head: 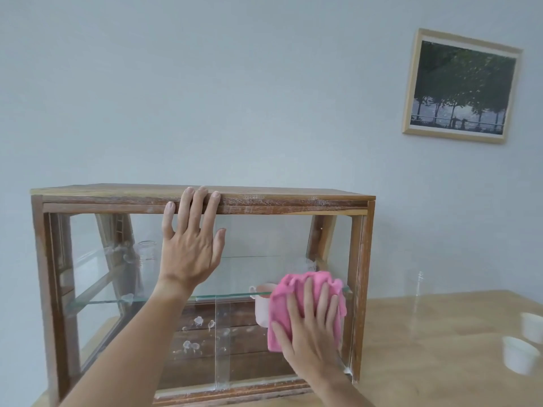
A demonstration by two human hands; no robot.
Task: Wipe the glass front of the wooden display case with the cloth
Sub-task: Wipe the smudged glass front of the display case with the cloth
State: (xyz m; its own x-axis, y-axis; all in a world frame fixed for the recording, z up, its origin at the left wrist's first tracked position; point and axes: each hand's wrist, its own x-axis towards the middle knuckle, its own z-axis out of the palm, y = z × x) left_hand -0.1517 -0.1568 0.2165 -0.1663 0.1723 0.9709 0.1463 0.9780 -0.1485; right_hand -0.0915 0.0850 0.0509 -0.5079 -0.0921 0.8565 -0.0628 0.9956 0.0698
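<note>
The right hand (311,324) is lying flat with fingers spread, pressing a pink cloth (305,292) against the glass front (252,239) of the wooden display case (55,289), low on the right half of the pane; the cloth is bunching up above the fingertips and showing at the hand's left edge. The left hand (191,248) is resting open against the upper part of the case, palm on the glass and fingertips reaching over the top wooden rail near its middle; it is gripping nothing.

Whitish smudges (194,333) are dotting the lower left part of the glass; a glass shelf (117,299) is crossing the inside of the case, a pale pink mug (261,306) is sitting just left of the cloth behind the glass, and a clear jar (145,254) is standing on the shelf at the left.

The case is standing on a light wooden table (440,348); to its right a clear bottle (418,301) and two white cups (518,358) are standing apart from it; a framed picture (461,86) is hanging on the pale wall.
</note>
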